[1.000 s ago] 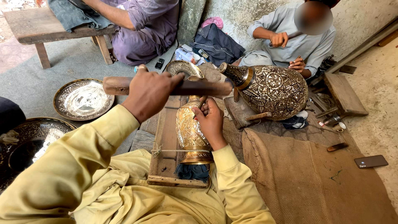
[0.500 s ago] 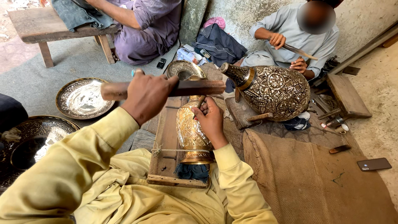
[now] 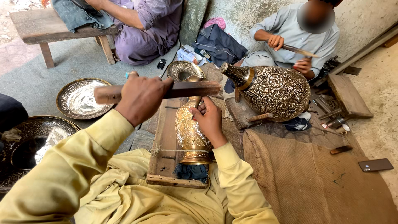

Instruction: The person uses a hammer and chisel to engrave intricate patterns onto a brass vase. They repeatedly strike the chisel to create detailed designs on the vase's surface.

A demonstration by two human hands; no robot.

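Wooden board [image 3: 166,137] on ground carries brass vase [image 3: 190,132], tied down with string. Grey floor [image 3: 62,70] holds two engraved trays [image 3: 78,98]. Burlap mat [image 3: 306,178] beside board; dark phone [image 3: 375,165] at mat's edge.

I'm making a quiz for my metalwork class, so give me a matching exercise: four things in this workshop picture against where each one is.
Things:
1. wooden mallet
2. brass vase
3. large engraved vessel
4. dark phone

Places:
A. on the ground at far right
B. lying on the wooden board
C. in front of the seated person in grey
D. raised in the left hand

Pairs: 1-D, 2-B, 3-C, 4-A
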